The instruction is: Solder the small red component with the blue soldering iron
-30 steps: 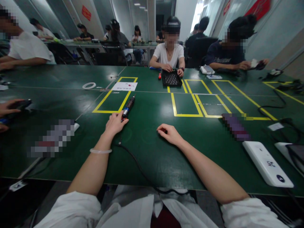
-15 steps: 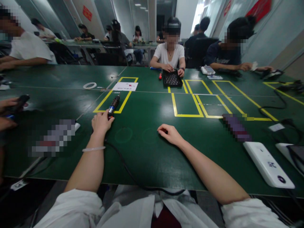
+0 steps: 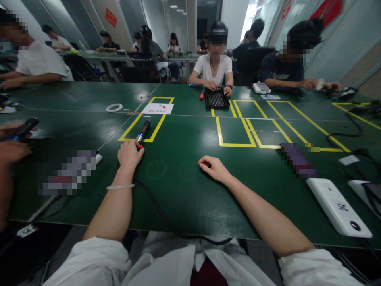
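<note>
My left hand (image 3: 130, 154) rests on the green table, its fingers wrapped round the near end of a black electric screwdriver (image 3: 143, 132). That tool is cylindrical, with a silver and blue band and an orange-red part beside my fingers. Its far end points away from me, inside a yellow tape outline (image 3: 157, 129). A black cable (image 3: 154, 204) runs from near my left wrist to the table's front edge. My right hand (image 3: 214, 167) lies on its side on the table, fingers curled in, with nothing visible in them. Faint round marks (image 3: 156, 169) show on the table between the hands.
A white power bank (image 3: 337, 208) and a phone (image 3: 299, 161) lie at the right. Another blurred-out device (image 3: 71, 171) lies left. Further off are a paper sheet (image 3: 157, 108), a tape roll (image 3: 114, 107) and a black tray (image 3: 217, 99) handled by a person opposite.
Both my hands and the screwdriver stay in place; the whole view has shifted slightly. At the far left, another person's hands holding a dark object have moved a little.
</note>
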Tool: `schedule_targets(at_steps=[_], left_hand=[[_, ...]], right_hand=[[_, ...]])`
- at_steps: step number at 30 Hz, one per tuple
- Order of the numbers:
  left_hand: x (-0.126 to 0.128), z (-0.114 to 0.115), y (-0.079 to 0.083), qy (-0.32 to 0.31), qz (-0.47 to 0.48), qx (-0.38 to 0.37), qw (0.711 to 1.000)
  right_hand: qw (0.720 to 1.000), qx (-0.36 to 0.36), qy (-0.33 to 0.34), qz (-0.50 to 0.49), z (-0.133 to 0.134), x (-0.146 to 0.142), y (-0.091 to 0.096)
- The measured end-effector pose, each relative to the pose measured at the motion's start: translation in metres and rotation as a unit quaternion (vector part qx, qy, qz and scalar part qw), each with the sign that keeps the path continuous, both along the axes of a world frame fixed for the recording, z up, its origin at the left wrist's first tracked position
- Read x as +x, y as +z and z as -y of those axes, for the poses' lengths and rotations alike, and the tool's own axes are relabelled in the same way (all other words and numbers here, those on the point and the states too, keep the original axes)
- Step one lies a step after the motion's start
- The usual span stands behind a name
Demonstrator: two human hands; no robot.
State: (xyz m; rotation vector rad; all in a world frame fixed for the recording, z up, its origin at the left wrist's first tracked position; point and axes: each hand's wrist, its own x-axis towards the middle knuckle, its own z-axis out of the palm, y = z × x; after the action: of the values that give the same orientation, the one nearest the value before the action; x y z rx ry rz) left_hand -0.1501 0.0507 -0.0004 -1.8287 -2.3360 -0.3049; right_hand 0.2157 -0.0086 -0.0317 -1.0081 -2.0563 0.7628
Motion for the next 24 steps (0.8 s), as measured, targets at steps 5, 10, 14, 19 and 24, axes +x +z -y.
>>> schedule_targets(at_steps=[5, 10, 14, 19, 24], left_hand=[[-0.001, -0.001, 0.001, 0.004, 0.006, -0.001, 1.000], [0.001, 0.001, 0.001, 0.007, 0.016, 0.015, 1.000], [0.008, 0.003, 0.004, 0.008, 0.023, 0.044, 0.999], [0.038, 0.011, 0.010, -0.075, 0.125, 0.067, 0.987], [0.094, 0.031, 0.010, -0.323, 0.293, -0.018, 0.900]], right_hand=[[1.000, -0.004, -0.002, 0.000, 0.000, 0.000, 0.000], [1.000, -0.002, 0.000, 0.001, 0.000, -0.001, 0.001], [1.000, -0.001, -0.001, 0.003, 0.000, -0.001, 0.000], [1.000, -0.008, -0.001, -0.005, 0.000, -0.001, -0.002], [1.000, -0.019, 0.006, -0.014, 0.000, -0.002, -0.003]])
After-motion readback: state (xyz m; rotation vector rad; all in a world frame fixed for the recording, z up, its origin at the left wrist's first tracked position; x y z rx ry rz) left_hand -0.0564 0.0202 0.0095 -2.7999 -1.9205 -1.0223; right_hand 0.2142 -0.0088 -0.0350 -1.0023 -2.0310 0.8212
